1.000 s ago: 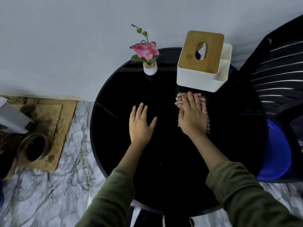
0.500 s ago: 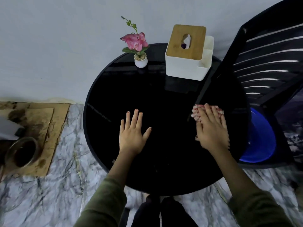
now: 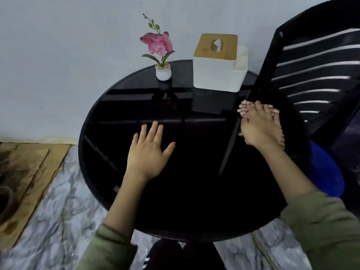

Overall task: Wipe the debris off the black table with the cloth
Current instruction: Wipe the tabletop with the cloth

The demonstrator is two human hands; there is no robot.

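Observation:
The round black table (image 3: 187,201) fills the middle of the view, glossy and reflective. A red-and-white checked cloth (image 3: 243,111) lies flat on its right side, near the edge by the chair. My right hand (image 3: 259,126) presses down on the cloth with straight fingers, covering most of it. My left hand (image 3: 149,152) rests flat on the table's left middle, fingers spread, holding nothing. No debris shows on the dark surface.
A white tissue box with a wooden lid (image 3: 219,62) and a small white pot with a pink flower (image 3: 162,55) stand at the table's far side. A black slatted chair (image 3: 315,75) is close on the right, with a blue bin (image 3: 327,172) below it. Cardboard (image 3: 25,172) lies on the marble floor at left.
My right hand slid the cloth from just in front of the tissue box over to the table's right edge. My left hand stayed flat in place.

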